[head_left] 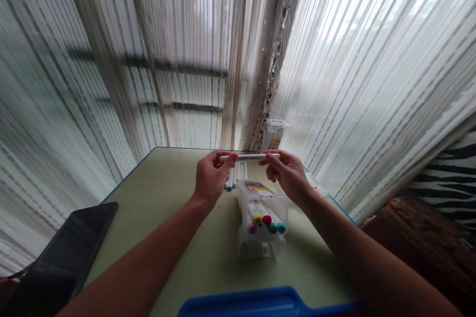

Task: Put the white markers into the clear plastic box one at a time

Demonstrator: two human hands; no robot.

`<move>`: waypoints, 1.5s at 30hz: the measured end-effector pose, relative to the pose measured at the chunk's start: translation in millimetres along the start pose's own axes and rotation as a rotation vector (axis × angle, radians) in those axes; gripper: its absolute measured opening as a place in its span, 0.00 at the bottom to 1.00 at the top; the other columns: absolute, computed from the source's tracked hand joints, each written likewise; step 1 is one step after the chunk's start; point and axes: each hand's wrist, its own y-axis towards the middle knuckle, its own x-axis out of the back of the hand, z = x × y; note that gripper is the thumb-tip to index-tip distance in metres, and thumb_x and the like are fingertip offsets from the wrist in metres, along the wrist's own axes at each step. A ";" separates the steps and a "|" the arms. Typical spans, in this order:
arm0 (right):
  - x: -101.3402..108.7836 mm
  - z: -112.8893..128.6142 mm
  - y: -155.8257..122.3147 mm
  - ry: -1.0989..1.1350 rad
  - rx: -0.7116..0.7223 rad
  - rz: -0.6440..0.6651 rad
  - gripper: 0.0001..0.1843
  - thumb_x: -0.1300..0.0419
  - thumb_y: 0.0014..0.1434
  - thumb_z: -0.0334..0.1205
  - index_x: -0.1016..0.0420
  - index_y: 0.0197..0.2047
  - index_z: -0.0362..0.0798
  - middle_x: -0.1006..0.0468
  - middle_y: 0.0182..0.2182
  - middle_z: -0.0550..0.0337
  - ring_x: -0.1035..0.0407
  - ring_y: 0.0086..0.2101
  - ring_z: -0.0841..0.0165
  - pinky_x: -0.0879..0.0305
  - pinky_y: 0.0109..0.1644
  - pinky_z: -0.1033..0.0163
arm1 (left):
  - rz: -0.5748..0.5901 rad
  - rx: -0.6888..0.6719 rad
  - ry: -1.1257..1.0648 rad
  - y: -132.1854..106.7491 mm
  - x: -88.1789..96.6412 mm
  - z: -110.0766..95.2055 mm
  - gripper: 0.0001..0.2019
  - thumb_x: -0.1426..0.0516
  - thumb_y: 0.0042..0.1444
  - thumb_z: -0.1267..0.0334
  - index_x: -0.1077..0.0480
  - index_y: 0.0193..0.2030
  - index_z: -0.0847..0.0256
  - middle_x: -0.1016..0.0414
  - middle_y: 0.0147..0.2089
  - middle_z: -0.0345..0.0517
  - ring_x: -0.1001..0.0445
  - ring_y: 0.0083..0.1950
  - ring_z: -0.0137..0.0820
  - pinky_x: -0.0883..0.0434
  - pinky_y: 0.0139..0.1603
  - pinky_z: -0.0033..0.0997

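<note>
A white marker (pixel 250 157) with yellowish ends is held level between my two hands, above the far part of the table. My left hand (pixel 213 173) pinches its left end, and my right hand (pixel 286 171) grips its right end between thumb and fingers. Below it, several white markers (pixel 238 173) lie side by side on the table; one shows a blue end. Nearer to me, a clear plastic case (pixel 243 208) lies with its open end toward me. Inside are several markers with coloured ends: yellow, red (pixel 267 220), green, blue and pink.
Another clear case (pixel 274 133) stands upright at the table's far edge by the curtain (pixel 193 109). A black tablet-like slab (pixel 89 237) lies at the left edge. A blue tray (pixel 241 302) sits at the near edge of the table (pixel 148 183). Zebra-striped fabric (pixel 446 178) is at right.
</note>
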 end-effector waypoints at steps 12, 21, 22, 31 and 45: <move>-2.4 7.3 -2.5 0.131 -0.075 0.050 0.19 0.39 0.59 0.52 0.21 0.41 0.44 0.17 0.31 0.51 0.33 0.17 0.71 0.45 0.18 0.66 | -0.072 -0.013 -0.052 0.3 -1.6 -3.5 0.18 0.37 0.52 0.50 0.26 0.35 0.67 0.30 0.24 0.40 0.41 0.16 0.19 0.47 0.14 0.22; -2.1 8.9 -1.1 0.152 -0.098 0.003 0.18 0.38 0.58 0.50 0.21 0.41 0.43 0.17 0.29 0.52 0.33 0.16 0.72 0.45 0.17 0.67 | -0.080 0.017 -0.095 -1.3 -3.2 -7.2 0.18 0.42 0.57 0.51 0.25 0.35 0.68 0.28 0.24 0.43 0.40 0.16 0.21 0.46 0.15 0.22; -1.8 8.7 -0.9 0.152 -0.100 -0.001 0.18 0.38 0.58 0.51 0.21 0.40 0.43 0.17 0.28 0.52 0.33 0.16 0.72 0.45 0.17 0.67 | -0.078 0.018 -0.099 -1.7 -3.5 -7.8 0.18 0.43 0.58 0.51 0.25 0.35 0.68 0.29 0.24 0.43 0.40 0.16 0.21 0.46 0.15 0.22; -0.7 6.9 0.3 0.174 -0.111 -0.034 0.17 0.39 0.59 0.49 0.21 0.40 0.42 0.17 0.29 0.51 0.33 0.16 0.72 0.44 0.17 0.67 | -0.054 0.036 -0.164 -4.9 -4.4 -11.7 0.18 0.45 0.58 0.54 0.24 0.38 0.71 0.26 0.25 0.47 0.38 0.17 0.23 0.44 0.16 0.24; 1.1 4.9 2.4 0.175 -0.104 -0.089 0.15 0.36 0.57 0.47 0.21 0.37 0.42 0.18 0.26 0.53 0.35 0.15 0.74 0.45 0.16 0.68 | -0.038 0.029 -0.142 -4.1 -2.6 -8.8 0.15 0.43 0.55 0.56 0.25 0.38 0.68 0.27 0.25 0.44 0.39 0.17 0.22 0.44 0.16 0.24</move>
